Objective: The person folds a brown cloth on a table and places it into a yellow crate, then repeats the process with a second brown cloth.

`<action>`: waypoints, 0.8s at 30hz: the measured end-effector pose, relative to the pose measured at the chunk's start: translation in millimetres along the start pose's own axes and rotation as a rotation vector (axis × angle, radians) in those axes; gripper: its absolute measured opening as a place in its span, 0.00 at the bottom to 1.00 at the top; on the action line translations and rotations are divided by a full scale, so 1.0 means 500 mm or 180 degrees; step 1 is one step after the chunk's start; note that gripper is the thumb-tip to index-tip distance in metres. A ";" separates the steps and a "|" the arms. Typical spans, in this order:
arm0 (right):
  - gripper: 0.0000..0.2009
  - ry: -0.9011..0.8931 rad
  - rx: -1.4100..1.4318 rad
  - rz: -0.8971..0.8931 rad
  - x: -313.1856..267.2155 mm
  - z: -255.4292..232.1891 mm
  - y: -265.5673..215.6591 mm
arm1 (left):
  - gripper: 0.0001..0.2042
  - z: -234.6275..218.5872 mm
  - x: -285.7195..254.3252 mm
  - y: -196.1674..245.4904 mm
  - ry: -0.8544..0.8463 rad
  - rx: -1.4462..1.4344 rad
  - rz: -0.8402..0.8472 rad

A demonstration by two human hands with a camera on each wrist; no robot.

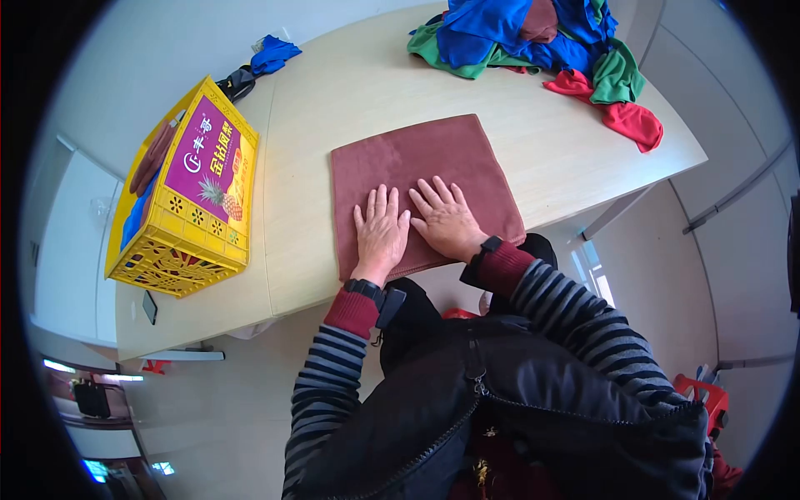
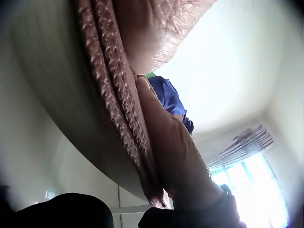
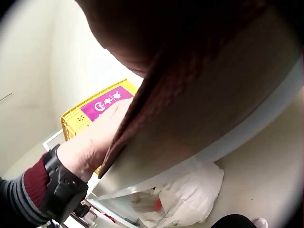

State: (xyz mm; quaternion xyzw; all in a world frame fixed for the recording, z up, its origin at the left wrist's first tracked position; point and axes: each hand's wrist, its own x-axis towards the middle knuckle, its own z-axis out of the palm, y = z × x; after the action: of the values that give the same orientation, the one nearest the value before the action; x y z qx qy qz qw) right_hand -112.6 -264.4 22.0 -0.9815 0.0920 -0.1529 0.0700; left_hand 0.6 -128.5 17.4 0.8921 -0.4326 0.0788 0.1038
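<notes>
Fingers of both the left hand and right hand lie straight, pressing flat on the folded brown towel.

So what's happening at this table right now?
A person in a striped sweater has both hands flat on a brown towel spread near the table edge. The left hand and right hand lie side by side, fingers straight. A pile of coloured cloths sits at the far end, and a yellow crate to the left.
</notes>
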 end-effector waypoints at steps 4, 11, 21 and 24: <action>0.29 -0.0050 -0.0134 0.0183 -0.030 -0.033 0.061 | 0.30 -0.008 -0.035 -0.021 0.0001 0.0073 -0.0217; 0.28 -0.0006 -0.0237 0.0749 -0.103 -0.070 0.170 | 0.30 -0.042 -0.087 -0.083 -0.0213 0.0037 -0.0749; 0.29 0.0301 -0.0240 0.0356 -0.089 -0.114 0.077 | 0.30 -0.100 -0.104 0.001 0.0417 0.0463 -0.0187; 0.29 0.0287 0.0101 -0.0262 -0.072 -0.069 -0.033 | 0.30 -0.054 -0.079 0.060 0.0227 0.0057 0.0121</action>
State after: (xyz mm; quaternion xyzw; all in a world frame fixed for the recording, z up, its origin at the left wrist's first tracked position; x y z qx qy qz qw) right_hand -154.7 -245.1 47.0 -0.9753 0.0522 -0.2012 0.0750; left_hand -48.6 -109.9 38.0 0.8812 -0.4448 0.1165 0.1096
